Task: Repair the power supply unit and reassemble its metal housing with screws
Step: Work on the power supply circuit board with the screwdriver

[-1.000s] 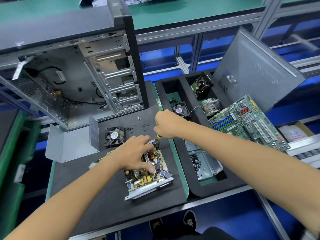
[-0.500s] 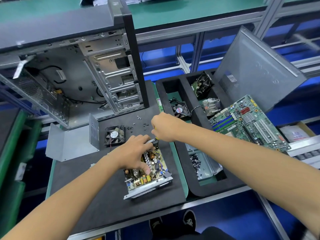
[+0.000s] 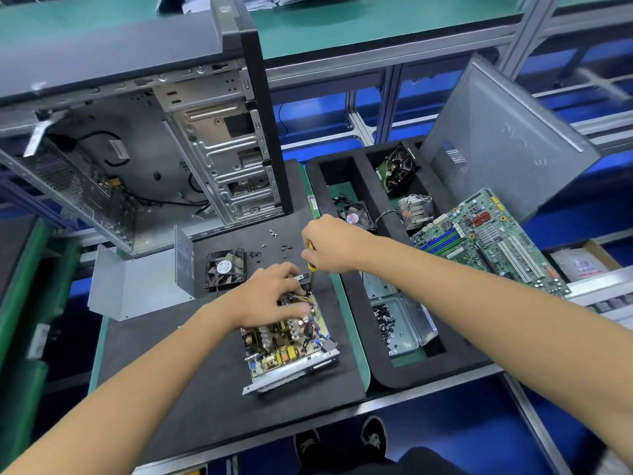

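The open power supply unit [image 3: 291,344] lies on the black mat, its circuit board exposed in a metal base. My left hand [image 3: 270,296] presses down on the far part of the board. My right hand [image 3: 329,243] grips a yellow-handled screwdriver [image 3: 311,265], held upright with its tip at the unit's far right corner. The grey metal housing cover [image 3: 137,286] lies to the left. A black fan [image 3: 224,269] sits beside it, and loose screws [image 3: 274,248] are scattered behind the unit.
An open computer case [image 3: 154,149] stands at the back left. A black foam tray [image 3: 404,368] on the right holds fans, a heatsink and a metal tin of screws [image 3: 394,320]. A motherboard [image 3: 486,238] and a grey side panel [image 3: 507,142] lean at the far right.
My right hand has shifted slightly with the screwdriver at the unit's far corner. My left hand stays on the board.
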A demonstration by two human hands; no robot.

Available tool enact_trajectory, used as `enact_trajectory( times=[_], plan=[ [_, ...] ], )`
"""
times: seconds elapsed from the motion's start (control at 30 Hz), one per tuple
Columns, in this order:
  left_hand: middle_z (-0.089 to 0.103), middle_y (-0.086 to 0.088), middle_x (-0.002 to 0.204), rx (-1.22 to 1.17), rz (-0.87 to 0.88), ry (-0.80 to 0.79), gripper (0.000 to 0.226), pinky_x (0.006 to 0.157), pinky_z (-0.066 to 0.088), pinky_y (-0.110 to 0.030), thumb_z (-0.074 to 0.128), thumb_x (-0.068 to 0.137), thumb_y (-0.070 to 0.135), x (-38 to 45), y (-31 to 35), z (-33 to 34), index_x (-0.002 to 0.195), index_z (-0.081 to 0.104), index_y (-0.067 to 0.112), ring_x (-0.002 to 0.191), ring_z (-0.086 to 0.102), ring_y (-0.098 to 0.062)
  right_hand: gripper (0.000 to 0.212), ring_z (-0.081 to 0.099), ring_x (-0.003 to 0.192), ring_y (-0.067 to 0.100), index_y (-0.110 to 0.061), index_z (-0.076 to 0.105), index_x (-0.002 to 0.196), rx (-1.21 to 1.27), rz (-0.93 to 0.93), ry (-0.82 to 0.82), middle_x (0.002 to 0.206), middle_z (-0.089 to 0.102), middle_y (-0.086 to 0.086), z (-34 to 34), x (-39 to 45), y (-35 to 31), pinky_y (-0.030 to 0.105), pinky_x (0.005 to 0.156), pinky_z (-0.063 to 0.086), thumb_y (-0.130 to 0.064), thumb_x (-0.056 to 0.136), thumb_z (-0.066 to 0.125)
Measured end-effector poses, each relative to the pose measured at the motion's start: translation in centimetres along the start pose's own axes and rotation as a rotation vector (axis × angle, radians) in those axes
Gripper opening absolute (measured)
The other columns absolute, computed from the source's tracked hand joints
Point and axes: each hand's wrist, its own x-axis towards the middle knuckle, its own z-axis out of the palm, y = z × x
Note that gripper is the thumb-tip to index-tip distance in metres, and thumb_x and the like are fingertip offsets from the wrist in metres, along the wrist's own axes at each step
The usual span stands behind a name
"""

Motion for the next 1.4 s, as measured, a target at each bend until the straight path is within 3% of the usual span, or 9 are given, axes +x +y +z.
enact_trajectory(
  times=[0.07, 0.17, 0.27, 0.37, 0.57, 0.73, 1.07, 1.23, 1.4],
  plan=[
    [0.047, 0.004, 0.123, -0.067, -0.025, 0.103, 0.040, 0.095, 0.035, -0.036, 0.051, 0.089, 0.056, 0.4, 0.7, 0.2, 0.097, 0.071, 0.022, 0.109, 0.044, -0.013, 0.028, 0.062, 0.081, 0.036, 0.007, 0.065, 0.087, 0.032, 0.010, 0.020, 0.086, 0.068, 0.023, -0.7, -0.1, 0.3, 0.033, 0.060, 0.050, -0.017, 0.090, 0.051],
    [0.057, 0.001, 0.106, -0.163, -0.101, 0.285, 0.020, 0.086, 0.044, -0.035, 0.069, 0.085, 0.030, 1.1, 1.9, 0.7, 0.077, 0.072, 0.012, 0.092, 0.055, -0.016, 0.027, 0.046, 0.055, 0.024, 0.011, 0.066, 0.081, 0.070, 0.031, 0.084, 0.069, 0.062, 0.026, -2.0, -0.4, 0.7, 0.016, 0.040, 0.035, -0.014, 0.081, 0.055],
    [0.058, 0.004, 0.085, -0.264, -0.153, 0.410, 0.024, 0.071, 0.043, -0.031, 0.078, 0.076, 0.027, 1.6, 2.8, 1.0, 0.065, 0.060, 0.016, 0.073, 0.053, -0.010, 0.025, 0.035, 0.048, 0.019, 0.007, 0.059, 0.066, 0.131, 0.060, 0.153, 0.056, 0.046, 0.013, -3.0, -0.6, 1.4, 0.023, 0.043, 0.028, -0.016, 0.076, 0.057],
    [0.051, 0.010, 0.072, -0.302, -0.176, 0.451, 0.034, 0.059, 0.035, -0.024, 0.081, 0.071, 0.036, 2.0, 3.1, 1.0, 0.077, 0.051, 0.021, 0.064, 0.045, -0.004, 0.029, 0.035, 0.051, 0.021, 0.008, 0.056, 0.066, 0.187, 0.097, 0.189, 0.055, 0.046, 0.015, -3.6, -0.7, 2.1, 0.025, 0.049, 0.031, -0.019, 0.076, 0.060],
    [0.053, 0.016, 0.089, -0.207, -0.127, 0.396, 0.026, 0.077, 0.044, -0.029, 0.075, 0.075, 0.047, 2.5, 3.5, 1.2, 0.089, 0.063, 0.028, 0.087, 0.053, -0.009, 0.034, 0.030, 0.043, 0.018, 0.014, 0.061, 0.080, 0.247, 0.079, 0.221, 0.051, 0.039, 0.005, -4.1, -1.1, 2.8, 0.024, 0.048, 0.030, -0.020, 0.081, 0.061],
    [0.056, 0.015, 0.087, -0.248, -0.111, 0.420, 0.014, 0.086, 0.046, -0.044, 0.072, 0.081, 0.039, 2.6, 3.6, 1.0, 0.086, 0.069, 0.026, 0.087, 0.053, -0.010, 0.034, 0.031, 0.041, 0.016, 0.014, 0.062, 0.080, 0.273, 0.065, 0.231, 0.052, 0.042, 0.006, -4.1, -1.2, 2.8, 0.023, 0.045, 0.029, -0.020, 0.083, 0.061],
    [0.058, 0.010, 0.086, -0.285, -0.124, 0.413, 0.006, 0.087, 0.045, -0.047, 0.070, 0.085, 0.026, 2.4, 3.7, 0.8, 0.083, 0.067, 0.021, 0.087, 0.055, -0.015, 0.023, 0.044, 0.027, 0.009, 0.006, 0.065, 0.072, 0.318, 0.085, 0.248, 0.035, 0.052, 0.000, -4.0, -1.0, 2.6, 0.015, 0.035, 0.038, -0.015, 0.077, 0.057],
    [0.058, 0.010, 0.086, -0.308, -0.138, 0.416, 0.009, 0.089, 0.044, -0.044, 0.066, 0.087, 0.023, 2.2, 3.9, 0.6, 0.080, 0.061, 0.026, 0.087, 0.055, -0.014, 0.023, 0.046, 0.031, 0.012, 0.007, 0.064, 0.072, 0.314, 0.072, 0.248, 0.060, 0.067, 0.021, -4.0, -0.9, 2.6, 0.013, 0.033, 0.036, -0.013, 0.078, 0.056],
    [0.061, 0.007, 0.085, -0.382, -0.153, 0.460, 0.011, 0.083, 0.046, -0.036, 0.069, 0.085, 0.020, 2.1, 4.0, 0.3, 0.078, 0.062, 0.023, 0.084, 0.057, -0.014, 0.023, 0.051, 0.034, 0.015, 0.007, 0.063, 0.075, 0.318, 0.085, 0.246, 0.067, 0.069, 0.020, -3.8, -0.7, 2.7, 0.016, 0.034, 0.039, -0.015, 0.081, 0.056]
  ],
)
